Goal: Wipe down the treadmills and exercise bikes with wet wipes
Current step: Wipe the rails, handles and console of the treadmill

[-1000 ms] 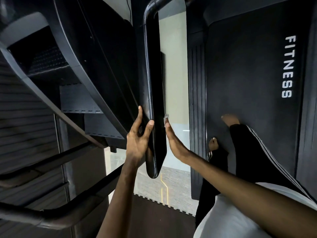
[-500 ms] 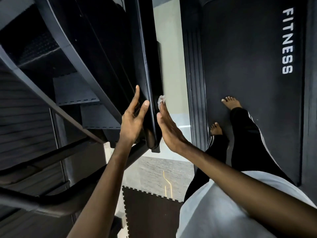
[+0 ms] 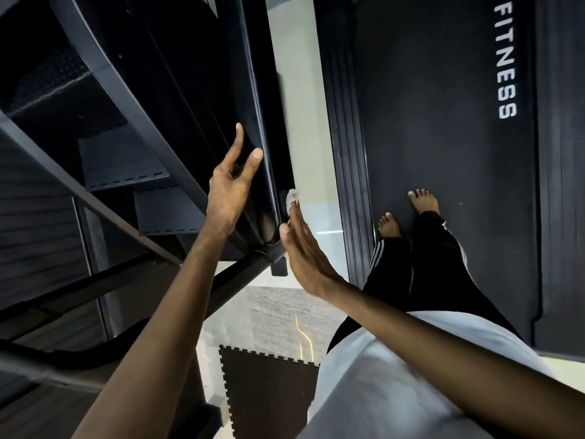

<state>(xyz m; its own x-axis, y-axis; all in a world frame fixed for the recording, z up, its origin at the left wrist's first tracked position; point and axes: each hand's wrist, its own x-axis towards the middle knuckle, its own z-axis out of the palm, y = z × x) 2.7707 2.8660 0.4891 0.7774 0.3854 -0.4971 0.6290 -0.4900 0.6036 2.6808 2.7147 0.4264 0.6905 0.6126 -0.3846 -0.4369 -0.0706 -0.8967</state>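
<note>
A glossy black treadmill side panel [image 3: 253, 90] runs down the middle of the view. My left hand [image 3: 229, 188] rests on its left face, fingers straight, thumb on the panel's edge. My right hand [image 3: 305, 248] lies flat against the panel's right side, pressing a white wet wipe [image 3: 292, 198] to it; only the wipe's top edge shows past my fingertips. The treadmill belt [image 3: 443, 122], marked FITNESS, lies to the right with my bare feet [image 3: 408, 210] standing on it.
Black frame bars [image 3: 240, 274] and stepped plastic covers [image 3: 126, 163] of the machine fill the left side. Pale floor [image 3: 297, 90] shows between panel and belt rail [image 3: 345, 153]. A dark interlocking floor mat [image 3: 266, 394] lies below.
Both hands have slid down along the panel toward its lower end, the wipe moving with my right hand. The camera has tilted, showing more floor and mat below.
</note>
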